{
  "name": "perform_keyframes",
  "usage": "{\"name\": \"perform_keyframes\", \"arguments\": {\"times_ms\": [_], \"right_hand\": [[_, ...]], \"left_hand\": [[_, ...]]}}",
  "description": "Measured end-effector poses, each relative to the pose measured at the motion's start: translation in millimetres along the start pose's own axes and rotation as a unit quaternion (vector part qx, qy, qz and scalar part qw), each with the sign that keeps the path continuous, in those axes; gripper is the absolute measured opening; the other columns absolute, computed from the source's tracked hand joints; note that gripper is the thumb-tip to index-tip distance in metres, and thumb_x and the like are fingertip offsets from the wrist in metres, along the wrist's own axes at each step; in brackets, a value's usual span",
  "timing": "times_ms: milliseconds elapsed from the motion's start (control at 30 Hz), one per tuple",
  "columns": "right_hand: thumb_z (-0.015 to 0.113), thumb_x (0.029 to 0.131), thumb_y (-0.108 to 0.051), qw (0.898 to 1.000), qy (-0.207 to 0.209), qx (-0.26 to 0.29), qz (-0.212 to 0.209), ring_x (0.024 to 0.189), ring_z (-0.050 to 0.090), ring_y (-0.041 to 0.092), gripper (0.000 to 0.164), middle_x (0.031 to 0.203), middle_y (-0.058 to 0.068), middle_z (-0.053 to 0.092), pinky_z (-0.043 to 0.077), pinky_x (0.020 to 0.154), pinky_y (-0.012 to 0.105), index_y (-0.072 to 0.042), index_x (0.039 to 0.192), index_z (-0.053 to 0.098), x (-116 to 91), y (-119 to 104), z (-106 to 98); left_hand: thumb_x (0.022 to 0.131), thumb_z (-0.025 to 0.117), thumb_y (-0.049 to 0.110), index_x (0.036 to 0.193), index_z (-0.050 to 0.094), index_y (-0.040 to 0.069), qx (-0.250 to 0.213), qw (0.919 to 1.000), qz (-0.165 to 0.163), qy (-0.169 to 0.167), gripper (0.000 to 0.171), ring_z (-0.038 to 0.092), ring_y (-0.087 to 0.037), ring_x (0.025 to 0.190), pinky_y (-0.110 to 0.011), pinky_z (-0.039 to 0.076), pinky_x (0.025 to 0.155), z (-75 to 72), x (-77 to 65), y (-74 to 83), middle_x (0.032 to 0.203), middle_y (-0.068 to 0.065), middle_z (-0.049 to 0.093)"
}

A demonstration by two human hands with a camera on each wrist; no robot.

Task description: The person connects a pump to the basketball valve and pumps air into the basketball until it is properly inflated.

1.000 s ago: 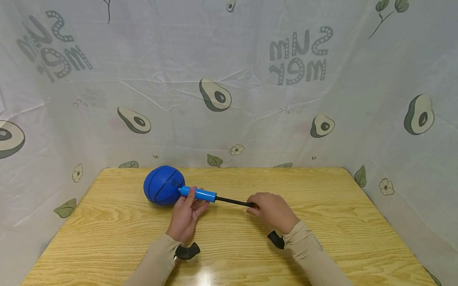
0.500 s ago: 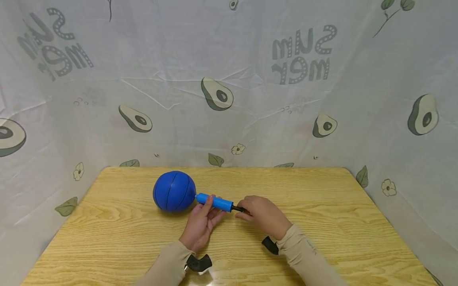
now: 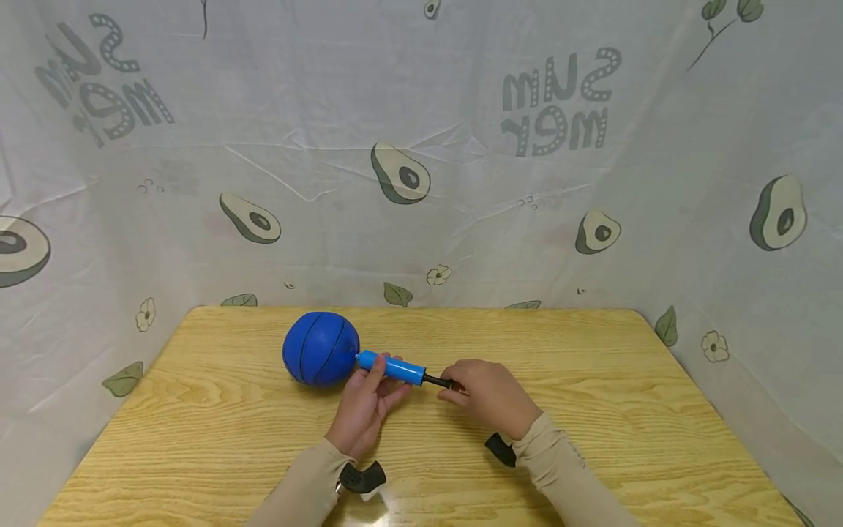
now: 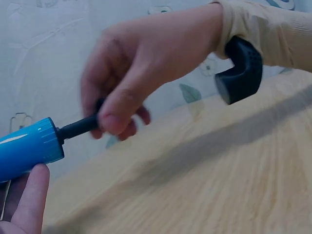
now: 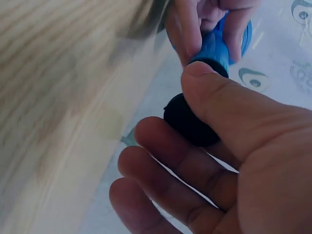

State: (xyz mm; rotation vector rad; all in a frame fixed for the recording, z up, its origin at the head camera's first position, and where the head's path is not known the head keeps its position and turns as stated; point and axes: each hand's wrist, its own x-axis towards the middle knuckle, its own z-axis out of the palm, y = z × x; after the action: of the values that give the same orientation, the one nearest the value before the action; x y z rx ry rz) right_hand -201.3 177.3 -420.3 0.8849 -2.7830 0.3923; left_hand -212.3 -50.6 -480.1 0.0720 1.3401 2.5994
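Note:
A blue ball (image 3: 319,350) with dark seam lines sits on the table at left of centre in the head view. The nozzle end of a light blue hand pump (image 3: 403,370) meets the ball's right side; whether a needle is inside is hidden. Around the pump's barrel, my left hand (image 3: 361,413) holds it from below with the thumb on top. My right hand (image 3: 490,397) pinches the black handle (image 5: 187,122) at the end of the pump's rod (image 3: 436,380). A short length of rod shows between barrel and fingers, also in the left wrist view.
Both hands work above a wood-grain table (image 3: 560,344). Behind and at both sides hangs a pale curtain (image 3: 316,183) printed with avocados and lettering. Black curved pieces (image 3: 364,478) are strapped at both wrists.
Over the past second my right hand has pushed most of the long rod into the barrel, then drawn slightly back. Ball, pump and left hand have shifted right.

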Motion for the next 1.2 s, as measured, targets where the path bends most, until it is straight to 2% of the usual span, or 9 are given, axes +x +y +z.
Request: {"name": "perform_keyframes", "arguments": {"times_ms": [133,300,400,533,700,967,1067,1200], "right_hand": [[0.081,0.091,-0.031,1.000,0.003,-0.009,0.020,0.064,0.052,0.000,0.016,0.076,-0.013,0.061,0.046,0.055,0.020,-0.016,0.097,0.077,-2.4,7.7,-2.2],[0.081,0.092,-0.026,0.999,0.007,-0.001,0.039,0.068,0.058,0.001,0.015,0.080,-0.012,0.066,0.050,0.058,0.022,-0.015,0.100,0.077,-5.5,15.8,-3.9],[0.081,0.092,-0.025,0.999,0.008,0.002,0.039,0.067,0.056,0.001,0.012,0.079,-0.011,0.065,0.049,0.058,0.021,-0.015,0.098,0.077,-6.2,17.7,-5.5],[0.080,0.092,-0.023,1.000,0.004,-0.001,0.019,0.063,0.049,0.001,0.010,0.076,-0.011,0.060,0.043,0.056,0.021,-0.014,0.095,0.075,-5.3,18.4,-5.6],[0.079,0.094,-0.025,1.000,-0.010,0.004,-0.009,0.063,0.045,0.001,0.012,0.073,-0.012,0.055,0.043,0.057,0.020,-0.015,0.092,0.073,-2.0,15.0,-4.4],[0.076,0.096,-0.029,0.999,-0.004,0.037,-0.033,0.066,0.046,0.001,0.015,0.076,-0.013,0.056,0.045,0.060,0.019,-0.015,0.095,0.073,3.7,2.2,-0.4],[0.076,0.096,-0.029,0.998,-0.004,0.050,-0.033,0.066,0.047,0.001,0.015,0.077,-0.013,0.058,0.046,0.061,0.019,-0.014,0.097,0.073,4.1,0.0,1.5],[0.077,0.096,-0.028,0.998,-0.013,0.058,-0.010,0.065,0.050,0.000,0.015,0.077,-0.013,0.060,0.047,0.060,0.019,-0.014,0.098,0.075,3.1,1.1,2.2]], "left_hand": [[0.113,0.044,0.032,0.152,0.027,-0.006,-0.005,0.9996,0.015,0.023,0.057,0.063,-0.015,0.117,-0.041,0.055,0.105,-5.2,4.7,7.8,0.148,-0.020,0.044],[0.113,0.042,0.033,0.151,0.028,-0.003,-0.005,0.9986,0.026,0.046,0.054,0.063,-0.015,0.118,-0.041,0.055,0.104,-12.5,8.4,18.1,0.150,-0.021,0.041],[0.113,0.042,0.032,0.152,0.027,-0.002,-0.013,0.9984,0.025,0.049,0.054,0.063,-0.015,0.119,-0.040,0.055,0.104,-14.6,9.4,21.4,0.149,-0.020,0.042],[0.113,0.042,0.032,0.153,0.026,-0.002,-0.018,0.9985,0.017,0.049,0.054,0.062,-0.016,0.120,-0.039,0.054,0.106,-13.0,8.8,21.2,0.150,-0.020,0.040],[0.113,0.043,0.031,0.152,0.028,-0.005,-0.012,0.9993,0.010,0.035,0.055,0.062,-0.016,0.119,-0.038,0.054,0.106,-6.0,5.7,14.8,0.150,-0.021,0.041],[0.113,0.044,0.035,0.154,0.022,-0.008,-0.006,0.9997,-0.010,-0.023,0.063,0.063,-0.016,0.121,-0.037,0.052,0.109,4.4,-2.4,2.8,0.145,-0.018,0.044],[0.112,0.045,0.037,0.153,0.023,-0.008,-0.001,0.9997,-0.011,-0.023,0.064,0.062,-0.016,0.121,-0.038,0.052,0.109,6.0,-3.7,0.3,0.142,-0.017,0.046],[0.112,0.045,0.037,0.154,0.023,-0.007,-0.002,0.9998,-0.011,-0.013,0.065,0.063,-0.016,0.121,-0.039,0.053,0.108,6.9,-3.7,-2.5,0.146,-0.019,0.045]]}}
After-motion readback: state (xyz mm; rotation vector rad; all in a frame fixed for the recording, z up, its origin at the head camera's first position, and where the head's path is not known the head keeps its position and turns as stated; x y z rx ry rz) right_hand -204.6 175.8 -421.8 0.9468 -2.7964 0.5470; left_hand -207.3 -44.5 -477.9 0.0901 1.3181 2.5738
